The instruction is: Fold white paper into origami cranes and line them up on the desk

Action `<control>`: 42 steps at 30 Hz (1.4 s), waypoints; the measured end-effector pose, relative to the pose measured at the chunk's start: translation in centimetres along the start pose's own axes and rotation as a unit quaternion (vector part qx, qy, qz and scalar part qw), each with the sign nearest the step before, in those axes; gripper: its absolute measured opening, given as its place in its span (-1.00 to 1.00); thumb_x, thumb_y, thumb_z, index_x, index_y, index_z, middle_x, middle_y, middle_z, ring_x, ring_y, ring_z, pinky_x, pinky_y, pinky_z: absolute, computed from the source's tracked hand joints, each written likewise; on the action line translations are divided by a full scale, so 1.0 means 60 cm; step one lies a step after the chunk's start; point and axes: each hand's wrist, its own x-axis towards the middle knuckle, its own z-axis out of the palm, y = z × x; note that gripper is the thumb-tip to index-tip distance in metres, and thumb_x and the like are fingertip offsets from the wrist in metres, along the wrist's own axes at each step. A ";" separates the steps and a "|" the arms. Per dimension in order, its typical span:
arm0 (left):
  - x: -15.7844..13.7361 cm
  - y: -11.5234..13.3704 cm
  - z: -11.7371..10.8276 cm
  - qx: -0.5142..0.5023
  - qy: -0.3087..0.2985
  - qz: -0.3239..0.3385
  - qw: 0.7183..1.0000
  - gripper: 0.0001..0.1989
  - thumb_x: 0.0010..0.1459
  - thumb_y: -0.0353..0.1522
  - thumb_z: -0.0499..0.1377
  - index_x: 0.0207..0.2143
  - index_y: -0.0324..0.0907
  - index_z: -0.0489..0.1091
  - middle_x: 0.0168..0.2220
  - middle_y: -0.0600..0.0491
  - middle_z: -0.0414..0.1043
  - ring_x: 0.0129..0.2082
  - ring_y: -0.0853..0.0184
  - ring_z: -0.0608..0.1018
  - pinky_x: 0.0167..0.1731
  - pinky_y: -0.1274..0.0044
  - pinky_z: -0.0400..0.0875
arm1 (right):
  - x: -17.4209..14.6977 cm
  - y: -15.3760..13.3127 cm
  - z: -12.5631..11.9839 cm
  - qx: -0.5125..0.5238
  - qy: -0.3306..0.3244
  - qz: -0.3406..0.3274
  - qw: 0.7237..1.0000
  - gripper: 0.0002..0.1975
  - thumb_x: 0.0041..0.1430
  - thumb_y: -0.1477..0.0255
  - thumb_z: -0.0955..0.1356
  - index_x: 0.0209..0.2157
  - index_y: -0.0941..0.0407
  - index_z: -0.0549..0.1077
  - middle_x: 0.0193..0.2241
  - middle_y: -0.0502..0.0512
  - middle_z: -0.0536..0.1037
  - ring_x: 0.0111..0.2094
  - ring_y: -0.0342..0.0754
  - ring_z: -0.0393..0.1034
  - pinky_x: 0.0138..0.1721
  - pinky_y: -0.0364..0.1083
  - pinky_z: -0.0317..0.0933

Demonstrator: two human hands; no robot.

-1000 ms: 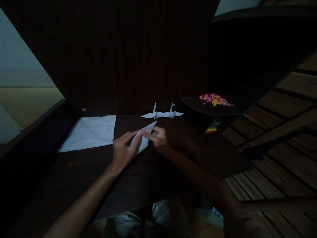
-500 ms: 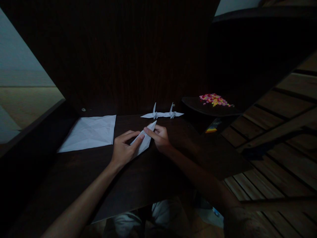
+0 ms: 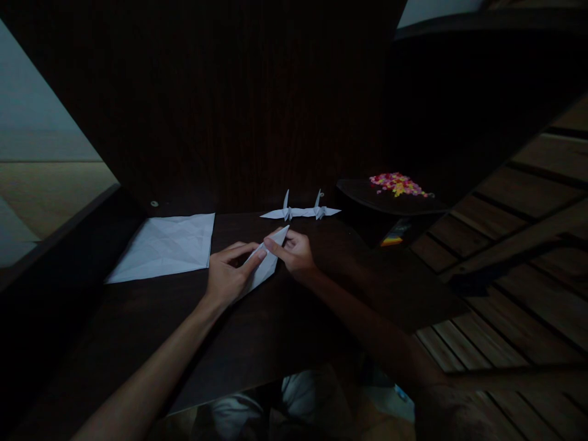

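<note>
A folded piece of white paper [image 3: 265,268], pointed at its far end, is held between both hands just above the dark table. My left hand [image 3: 228,273] pinches its left side, thumb on top and fingers partly hidden behind. With thumb and fingers, my right hand [image 3: 294,252] grips the paper near its pointed end. Just beyond the hands stand two white origami cranes [image 3: 301,212], end to end and touching, their narrow points raised. Off to the left, creased white paper sheets [image 3: 172,245] lie flat.
A dark board [image 3: 229,104] rises behind the table [image 3: 151,331]. To the right, a small rounded shelf [image 3: 356,191] bears a pile of pink, red and yellow bits [image 3: 397,184]. A raised side panel [image 3: 59,245] borders the left. Wooden slats [image 3: 519,306] show at far right.
My right thumb has slid slightly left and down along the folded paper. Both hands keep their hold, and the cranes and flat sheets stay where they were.
</note>
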 end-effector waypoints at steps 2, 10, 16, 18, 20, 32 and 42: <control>0.001 0.001 -0.002 0.022 0.025 0.024 0.999 -0.87 0.04 -0.32 0.27 -0.36 -0.18 0.55 -0.42 0.06 0.53 -0.46 0.37 0.51 -0.48 0.56 0.39 | 0.000 0.001 0.002 -0.009 0.022 -0.010 1.000 -0.67 -0.14 0.25 0.49 -0.33 0.10 0.45 -0.40 0.03 0.48 -0.37 -0.11 0.35 -0.30 -0.08 0.28; -0.001 -0.008 -0.020 0.164 0.126 0.293 0.933 -0.76 0.05 -0.52 0.25 -0.22 -0.10 0.53 -0.30 0.03 0.54 -0.31 0.32 0.54 -0.31 0.47 0.44 | -0.003 0.012 0.005 -0.025 0.046 -0.018 0.998 -0.65 -0.20 0.20 0.50 -0.45 0.10 0.38 -0.48 -0.02 0.43 -0.41 -0.13 0.35 -0.31 -0.10 0.30; -0.006 -0.024 -0.034 0.236 0.098 0.378 0.890 -0.56 0.05 -0.56 0.21 -0.04 0.00 0.44 -0.21 -0.01 0.53 -0.21 0.24 0.51 -0.24 0.40 0.43 | -0.012 0.001 0.012 0.012 0.002 0.027 1.000 -0.63 -0.24 0.13 0.50 -0.53 0.14 0.46 -0.58 0.01 0.46 -0.58 -0.15 0.32 -0.52 -0.10 0.28; -0.006 -0.029 -0.039 0.256 0.089 0.390 0.880 -0.55 0.06 -0.55 0.21 -0.01 0.02 0.42 -0.21 -0.01 0.53 -0.20 0.23 0.50 -0.22 0.38 0.42 | -0.011 -0.005 0.012 0.007 0.014 0.031 0.999 -0.62 -0.24 0.11 0.50 -0.58 0.13 0.44 -0.63 -0.01 0.44 -0.61 -0.16 0.31 -0.55 -0.10 0.26; -0.005 -0.033 -0.043 0.269 0.083 0.396 0.874 -0.57 0.09 -0.52 0.19 -0.02 0.04 0.43 -0.22 0.00 0.54 -0.20 0.23 0.50 -0.20 0.37 0.41 | -0.010 -0.008 0.012 -0.001 0.019 0.034 0.999 -0.62 -0.23 0.10 0.49 -0.59 0.13 0.44 -0.65 -0.02 0.43 -0.63 -0.16 0.30 -0.55 -0.11 0.26; 0.005 -0.020 -0.036 0.307 0.119 0.350 0.877 -0.60 0.04 -0.46 0.27 -0.03 -0.08 0.40 -0.17 -0.05 0.42 -0.17 0.23 0.46 -0.17 0.38 0.37 | -0.001 0.001 0.001 -0.050 0.033 0.006 0.998 -0.69 0.01 0.16 0.39 -0.51 0.13 0.38 -0.64 -0.07 0.38 -0.64 -0.21 0.27 -0.59 -0.17 0.18; 0.038 -0.011 -0.049 0.044 -0.001 -0.072 0.996 -0.58 0.14 -0.13 0.13 -0.05 -0.18 0.43 -0.09 -0.09 0.48 -0.13 0.17 0.49 -0.18 0.41 0.39 | 0.010 0.011 -0.018 -0.016 -0.001 0.032 0.999 -0.71 0.08 0.18 0.32 -0.51 0.10 0.27 -0.68 -0.15 0.25 -0.68 -0.25 0.16 -0.66 -0.22 0.07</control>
